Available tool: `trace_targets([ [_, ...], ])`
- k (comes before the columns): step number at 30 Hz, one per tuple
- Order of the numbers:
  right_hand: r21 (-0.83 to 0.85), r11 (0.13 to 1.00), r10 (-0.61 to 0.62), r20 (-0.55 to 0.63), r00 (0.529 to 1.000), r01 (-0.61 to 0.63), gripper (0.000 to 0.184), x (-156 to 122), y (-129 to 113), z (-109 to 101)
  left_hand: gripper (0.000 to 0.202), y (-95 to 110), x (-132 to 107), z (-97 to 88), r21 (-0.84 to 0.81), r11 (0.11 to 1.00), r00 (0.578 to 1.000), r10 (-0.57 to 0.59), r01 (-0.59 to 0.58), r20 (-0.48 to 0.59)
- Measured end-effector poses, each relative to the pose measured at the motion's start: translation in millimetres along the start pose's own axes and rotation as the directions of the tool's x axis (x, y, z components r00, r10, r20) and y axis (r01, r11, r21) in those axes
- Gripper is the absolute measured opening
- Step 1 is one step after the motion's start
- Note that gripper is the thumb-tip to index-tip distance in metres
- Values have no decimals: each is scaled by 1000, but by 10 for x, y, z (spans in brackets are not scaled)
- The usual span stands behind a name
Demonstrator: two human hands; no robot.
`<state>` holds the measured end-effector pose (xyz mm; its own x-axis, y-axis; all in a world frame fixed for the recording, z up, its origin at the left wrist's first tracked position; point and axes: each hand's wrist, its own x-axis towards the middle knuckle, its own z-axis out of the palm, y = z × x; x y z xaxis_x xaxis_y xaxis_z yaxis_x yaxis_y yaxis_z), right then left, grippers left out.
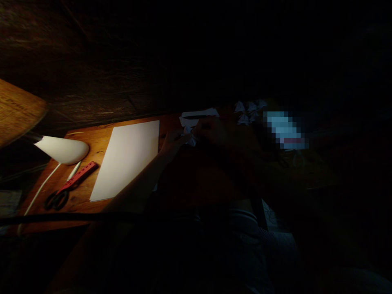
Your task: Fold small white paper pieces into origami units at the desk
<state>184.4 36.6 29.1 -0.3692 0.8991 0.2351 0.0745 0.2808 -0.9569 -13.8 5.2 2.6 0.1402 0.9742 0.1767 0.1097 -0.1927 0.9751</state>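
The scene is very dark, lit only from the left. My left hand and my right hand meet over a small piece of folded white paper on the wooden table. Both hands have their fingers curled onto the paper. A stack of plain white sheets lies just left of my left forearm. Beyond my hands lies another white sheet, and several small folded paper pieces sit further right.
A white lamp head shines at the left edge with its cord trailing down. Scissors, a red ruler and a white pen lie beside it. A blurred bluish object rests at the right.
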Motion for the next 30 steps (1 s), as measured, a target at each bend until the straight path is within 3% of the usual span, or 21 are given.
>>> trace_targets([
  [10,49,997,65,50,997,-67,30,-16,33,38,34,-93,26,-30,70,997,998,-35,39,-59],
  [19,66,992,105,32,994,-107,29,-32,24,-4,34,22,-4,-30,-10,998,997,-57,57,-57],
  [25,54,996,64,91,994,-69,27,-73,-58,-18,37,62,-14,-19,-9,998,997,-62,62,-39],
  [30,-65,998,13,116,993,-6,23,-53,-29,-9,37,47,-7,-10,-7,999,998,-45,44,-33],
])
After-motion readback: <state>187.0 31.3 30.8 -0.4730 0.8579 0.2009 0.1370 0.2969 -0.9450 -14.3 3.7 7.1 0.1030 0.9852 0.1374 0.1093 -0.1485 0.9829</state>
